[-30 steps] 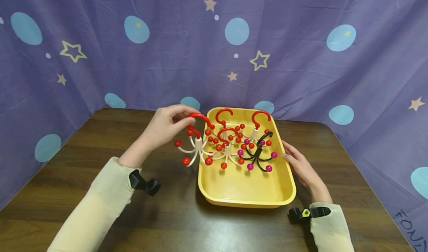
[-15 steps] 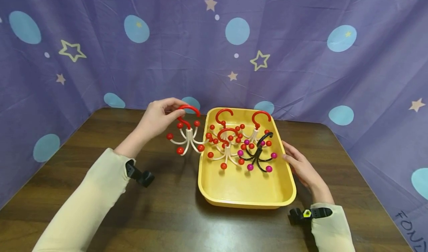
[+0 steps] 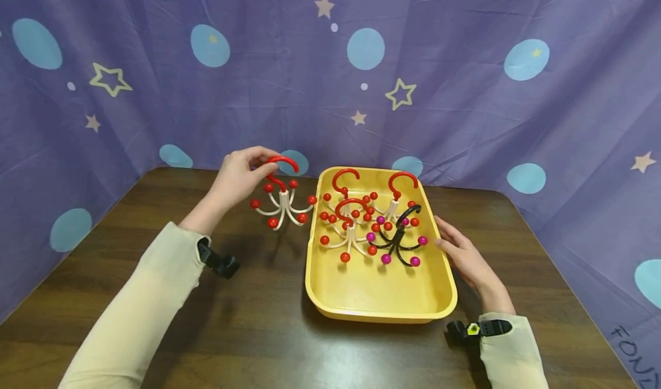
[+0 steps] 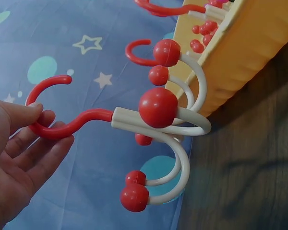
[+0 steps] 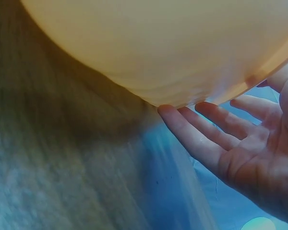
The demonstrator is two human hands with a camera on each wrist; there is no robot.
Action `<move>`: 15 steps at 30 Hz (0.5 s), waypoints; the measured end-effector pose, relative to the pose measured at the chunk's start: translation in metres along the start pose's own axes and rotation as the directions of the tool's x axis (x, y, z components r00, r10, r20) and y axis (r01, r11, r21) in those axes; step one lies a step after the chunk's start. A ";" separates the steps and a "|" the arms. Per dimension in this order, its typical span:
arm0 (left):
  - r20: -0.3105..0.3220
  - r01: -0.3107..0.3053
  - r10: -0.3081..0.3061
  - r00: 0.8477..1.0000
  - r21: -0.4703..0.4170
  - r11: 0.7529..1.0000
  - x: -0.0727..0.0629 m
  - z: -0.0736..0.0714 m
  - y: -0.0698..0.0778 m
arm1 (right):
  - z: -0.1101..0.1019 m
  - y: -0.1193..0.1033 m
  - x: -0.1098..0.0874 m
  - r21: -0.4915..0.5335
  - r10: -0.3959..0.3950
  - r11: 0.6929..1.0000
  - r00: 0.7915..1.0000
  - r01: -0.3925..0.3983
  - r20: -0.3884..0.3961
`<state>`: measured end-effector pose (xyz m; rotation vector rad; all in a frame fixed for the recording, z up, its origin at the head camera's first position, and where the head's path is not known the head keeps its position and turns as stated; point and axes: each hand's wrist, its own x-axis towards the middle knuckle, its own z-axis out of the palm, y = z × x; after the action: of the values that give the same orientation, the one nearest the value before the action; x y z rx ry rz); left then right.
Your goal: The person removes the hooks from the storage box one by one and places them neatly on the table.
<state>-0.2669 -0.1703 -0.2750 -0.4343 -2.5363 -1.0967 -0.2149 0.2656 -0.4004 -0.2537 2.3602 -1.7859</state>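
Observation:
My left hand [image 3: 238, 177] pinches the red hook of a red-and-white multi-arm hanger [image 3: 284, 199] between thumb and fingers. The hanger hangs upright left of the yellow tray [image 3: 382, 311], its white arms ending in red balls. In the left wrist view the same hanger [image 4: 129, 120] shows side-on, with the thumb and fingers on its hook. My right hand [image 3: 467, 260] lies along the tray's right outer wall. In the right wrist view its fingers [image 5: 201, 136] are fairly straight and their tips touch the tray's outside.
Inside the tray stand more red-and-white hangers [image 3: 351, 234] and a black hanger [image 3: 399, 241] with magenta balls, grouped in its middle and back. A brown wooden table [image 3: 248, 331] bears the tray. A purple patterned curtain [image 3: 289, 90] closes off the back and sides.
My left hand has carried the red-and-white hanger up and to the left, away from the tray's left rim. The right hand and tray have stayed in place.

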 end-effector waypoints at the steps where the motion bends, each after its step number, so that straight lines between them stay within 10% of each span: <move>1: -0.003 0.006 -0.006 1.000 -0.001 1.000 0.002 0.000 -0.002 | 0.000 0.000 0.000 -0.003 -0.003 1.000 1.000 0.003 -0.002; 15: -0.055 0.057 -0.058 0.997 -0.018 0.998 0.018 0.014 -0.023 | 0.001 0.000 0.000 0.013 -0.014 1.000 1.000 0.014 -0.007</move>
<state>-0.2950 -0.1724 -0.2912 -0.3328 -2.5074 -1.1344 -0.2148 0.2645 -0.4006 -0.2637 2.3563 -1.8110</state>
